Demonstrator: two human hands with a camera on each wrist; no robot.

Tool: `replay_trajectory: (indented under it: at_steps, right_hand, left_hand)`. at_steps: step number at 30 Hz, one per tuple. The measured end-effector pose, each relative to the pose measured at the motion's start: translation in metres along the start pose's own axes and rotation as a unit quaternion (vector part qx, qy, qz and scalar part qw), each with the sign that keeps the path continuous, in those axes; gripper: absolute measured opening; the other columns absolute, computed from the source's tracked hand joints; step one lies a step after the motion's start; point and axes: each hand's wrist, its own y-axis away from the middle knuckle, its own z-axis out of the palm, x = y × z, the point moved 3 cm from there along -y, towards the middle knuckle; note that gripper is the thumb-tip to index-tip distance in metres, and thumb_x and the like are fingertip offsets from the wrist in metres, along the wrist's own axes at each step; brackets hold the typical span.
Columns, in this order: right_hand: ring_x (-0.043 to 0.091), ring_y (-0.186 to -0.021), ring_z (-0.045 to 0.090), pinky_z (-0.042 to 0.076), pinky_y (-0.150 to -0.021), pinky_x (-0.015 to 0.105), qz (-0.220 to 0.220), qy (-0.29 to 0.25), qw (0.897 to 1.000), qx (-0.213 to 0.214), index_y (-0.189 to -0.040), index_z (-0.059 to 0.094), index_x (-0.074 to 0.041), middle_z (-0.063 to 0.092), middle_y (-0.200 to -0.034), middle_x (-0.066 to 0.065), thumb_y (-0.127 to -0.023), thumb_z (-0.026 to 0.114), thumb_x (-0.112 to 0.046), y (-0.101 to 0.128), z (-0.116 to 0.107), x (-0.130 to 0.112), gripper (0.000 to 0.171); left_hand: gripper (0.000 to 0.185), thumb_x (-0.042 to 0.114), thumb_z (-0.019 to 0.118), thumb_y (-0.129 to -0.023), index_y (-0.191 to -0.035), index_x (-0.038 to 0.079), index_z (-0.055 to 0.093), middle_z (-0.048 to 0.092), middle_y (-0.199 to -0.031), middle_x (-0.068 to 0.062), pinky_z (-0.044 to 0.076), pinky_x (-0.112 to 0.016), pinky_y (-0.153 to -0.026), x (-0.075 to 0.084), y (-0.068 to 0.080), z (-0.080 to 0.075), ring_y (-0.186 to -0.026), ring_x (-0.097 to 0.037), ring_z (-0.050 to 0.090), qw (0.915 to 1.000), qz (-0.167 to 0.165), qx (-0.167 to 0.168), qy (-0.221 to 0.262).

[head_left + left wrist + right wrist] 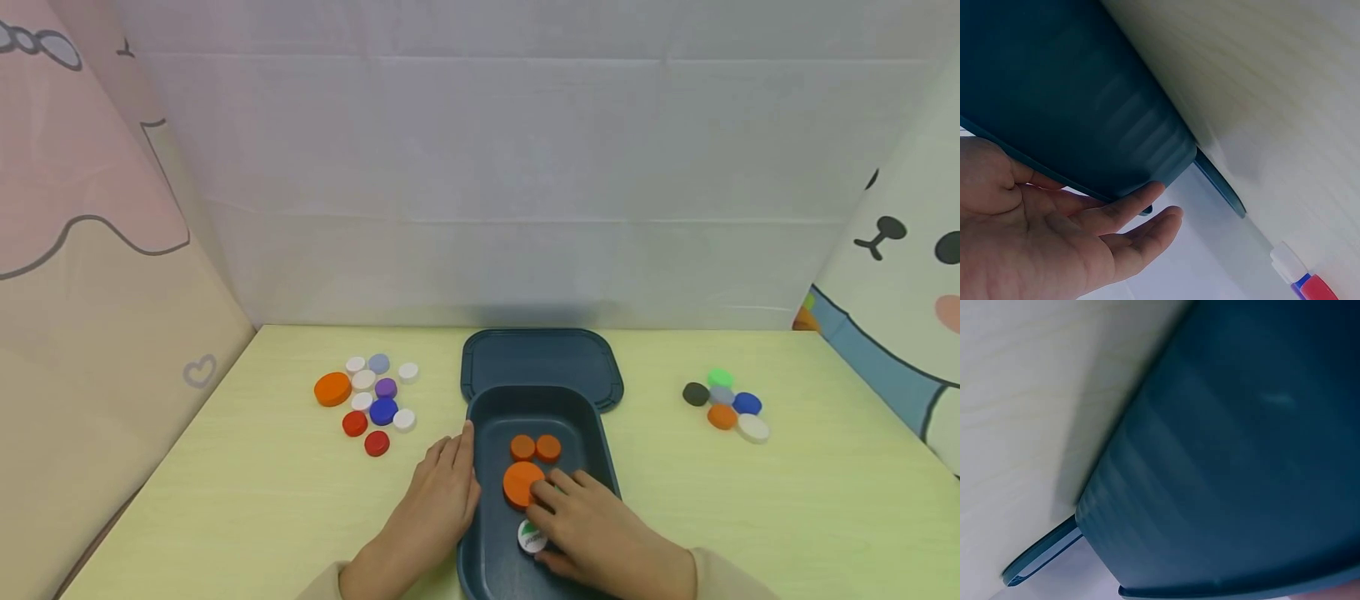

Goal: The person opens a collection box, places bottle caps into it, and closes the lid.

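A pale yellow-green wooden tabletop (225,500) fills the lower part of the head view, walled in by white and cartoon-printed panels. At its centre sits a deep, dark teal plastic bin with rounded corners (585,425), and at the bin's 12 o'clock a flat dark teal plastic lid (540,358) lies touching its far rim. The left hand (442,492) rests at the bin's 9 o'clock, fingers straight and pressed flat against the outer wall, gripping nothing. The right hand (592,525) reaches inside the bin, fingers lightly bent, fingertips touching a large round orange plastic cap (520,483); whether it pinches the cap I cannot tell. At that cap's 12 o'clock lie two small orange caps (536,447) side by side; at its 6 o'clock a white cap with a green mark (529,536) peeks from under the hand. A cluster of mixed coloured caps (371,400) lies at the bin's 10 o'clock, a smaller cluster (726,403) at its 2 o'clock.
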Motion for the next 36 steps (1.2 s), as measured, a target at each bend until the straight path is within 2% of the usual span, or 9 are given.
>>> replay_trajectory:
  at_steps: [8, 18, 24, 30, 36]
  right_hand:
    - [0.013, -0.083, 0.047, 0.042, -0.064, 0.026, 0.001, -0.003, 1.0, -0.02, -0.1, 0.062, -0.021, 0.056, -0.097, -0.005, -0.075, 0.067, -0.047, -0.001, 0.003, 0.0, 0.036]
    - [0.013, -0.082, 0.047, 0.04, -0.063, 0.025, 0.004, 0.002, 1.0, 0.003, -0.097, 0.061, -0.021, 0.056, -0.096, -0.005, -0.075, 0.067, -0.047, 0.0, 0.002, 0.002, 0.034]
    - [0.013, -0.084, 0.048, 0.042, -0.064, 0.025, 0.029, 0.005, 0.999, 0.014, -0.093, 0.061, -0.019, 0.059, -0.098, -0.003, -0.077, 0.067, -0.044, 0.0, -0.004, 0.008, 0.03]
    - [0.015, -0.087, 0.05, 0.045, -0.068, 0.028, 0.063, 0.001, 0.998, 0.004, -0.095, 0.063, -0.019, 0.061, -0.103, -0.001, -0.079, 0.066, -0.042, 0.001, -0.013, 0.019, 0.028]
    - [0.015, -0.089, 0.051, 0.046, -0.068, 0.028, 0.08, -0.004, 0.996, 0.043, -0.095, 0.063, -0.019, 0.059, -0.101, -0.001, -0.077, 0.069, -0.038, 0.006, -0.019, 0.033, 0.026]
  left_hand:
    - [0.057, 0.026, 0.039, -0.095, -0.145, 0.007, 0.022, 0.04, -0.142, -0.01, 0.036, -0.044, -0.104, -0.001, 0.0, 0.0, -0.127, -0.029, 0.038, 1.0, 0.001, -0.003, 0.0]
    - [0.057, 0.026, 0.039, -0.095, -0.145, 0.007, 0.021, 0.039, -0.142, -0.009, 0.036, -0.044, -0.104, -0.001, 0.0, 0.0, -0.127, -0.029, 0.037, 1.0, -0.001, -0.008, 0.001]
    - [0.057, 0.027, 0.039, -0.095, -0.146, 0.008, 0.02, 0.038, -0.143, -0.009, 0.035, -0.045, -0.104, -0.001, -0.001, 0.001, -0.128, -0.029, 0.036, 0.9999, -0.007, -0.012, 0.005]
    - [0.058, 0.027, 0.04, -0.095, -0.146, 0.008, 0.019, 0.037, -0.143, -0.01, 0.036, -0.046, -0.104, 0.0, -0.001, 0.0, -0.129, -0.03, 0.035, 0.9998, -0.011, -0.017, 0.009]
    - [0.059, 0.027, 0.04, -0.095, -0.146, 0.009, 0.018, 0.037, -0.144, -0.009, 0.036, -0.046, -0.103, 0.001, 0.0, 0.0, -0.129, -0.029, 0.034, 0.9996, -0.014, -0.021, 0.015]
